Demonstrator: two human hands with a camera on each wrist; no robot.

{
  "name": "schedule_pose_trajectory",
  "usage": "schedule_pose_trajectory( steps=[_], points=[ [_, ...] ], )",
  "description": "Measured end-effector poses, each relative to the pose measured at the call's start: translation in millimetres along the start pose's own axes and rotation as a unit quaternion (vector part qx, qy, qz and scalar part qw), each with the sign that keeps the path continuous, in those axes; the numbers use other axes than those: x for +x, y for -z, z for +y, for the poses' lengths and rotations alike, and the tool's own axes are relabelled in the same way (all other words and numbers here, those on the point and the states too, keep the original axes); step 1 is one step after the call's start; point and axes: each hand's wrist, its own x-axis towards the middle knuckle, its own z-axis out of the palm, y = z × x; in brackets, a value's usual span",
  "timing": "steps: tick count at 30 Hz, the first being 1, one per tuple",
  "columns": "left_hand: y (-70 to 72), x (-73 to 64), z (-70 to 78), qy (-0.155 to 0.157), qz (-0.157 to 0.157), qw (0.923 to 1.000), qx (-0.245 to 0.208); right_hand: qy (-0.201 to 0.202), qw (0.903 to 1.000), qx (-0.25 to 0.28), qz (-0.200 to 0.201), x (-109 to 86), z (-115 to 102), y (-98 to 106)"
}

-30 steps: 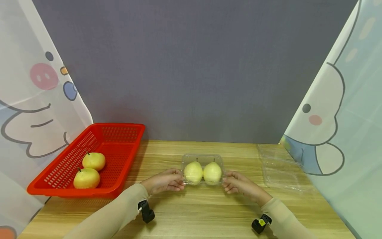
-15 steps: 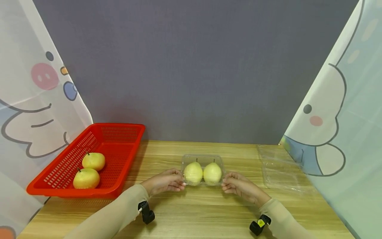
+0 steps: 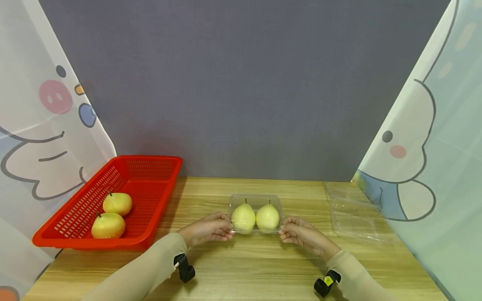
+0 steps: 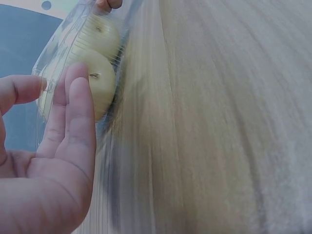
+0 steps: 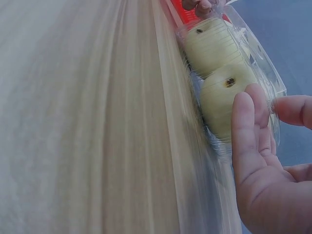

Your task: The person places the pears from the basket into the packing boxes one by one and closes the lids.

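A clear plastic clamshell box (image 3: 256, 197) lies on the wooden table in the head view. Inside it, two pale yellow pears sit side by side, the left pear (image 3: 243, 218) and the right pear (image 3: 267, 217), stems toward the back. My left hand (image 3: 208, 228) pinches the box's near left corner between thumb and fingers. At the near right corner, my right hand (image 3: 306, 236) does the same. In the right wrist view the right thumb (image 5: 294, 110) presses the rim while the fingers lie along the side. Whether the lid is latched cannot be made out.
At the left, a red plastic basket (image 3: 160, 217) holds two more pears, the nearer pear (image 3: 108, 225) and one behind it. More clear plastic packaging (image 3: 355, 219) lies at the table's right. A grey panel (image 3: 241, 92) rises behind the table (image 3: 256, 271).
The right hand and wrist have shifted very slightly left, and the left pear's stem leans a touch further left. The left hand stays at its corner.
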Motion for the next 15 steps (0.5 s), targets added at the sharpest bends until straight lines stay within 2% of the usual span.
schedule_pose_trajectory(
  steps=[7,15],
  points=[
    [0.4,0.8,-1.3,-0.005,-0.001,1.0000,-0.001,-0.010,0.9999,-0.003,0.002,0.1,-0.9,-0.1],
    [0.1,1.0,-2.5,-0.011,0.001,0.9999,-0.003,-0.003,1.0000,-0.003,-0.005,-0.8,-1.1,-0.1]
  ],
)
